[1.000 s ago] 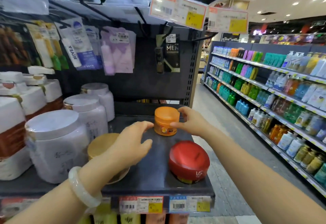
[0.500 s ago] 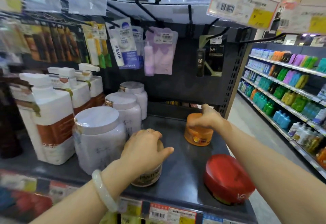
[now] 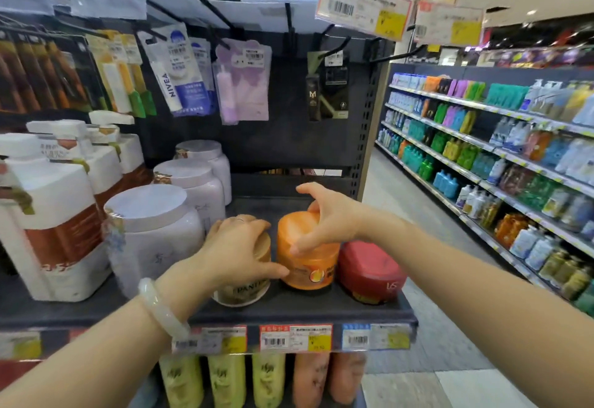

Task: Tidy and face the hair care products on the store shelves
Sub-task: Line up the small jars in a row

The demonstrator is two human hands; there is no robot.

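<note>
Three low jars stand in a row near the front of the dark shelf [image 3: 289,311]. My left hand [image 3: 234,250] grips the gold-lidded jar [image 3: 244,292] from above, covering most of its lid. My right hand [image 3: 324,218] holds the orange jar [image 3: 308,266] by its lid, thumb down the front. A red jar [image 3: 369,272] sits tilted just right of the orange one, touching it.
Big white tubs [image 3: 151,234] and white pump bottles [image 3: 61,214] fill the shelf's left side. Sachets [image 3: 180,73] hang on pegs above. Price tags [image 3: 295,337] line the shelf edge, bottles [image 3: 225,378] stand below. An aisle and stocked shelves [image 3: 514,163] lie to the right.
My right hand has drawn the orange jar from the back of the shelf forward, between the gold and red jars. My left hand stays on the gold jar.
</note>
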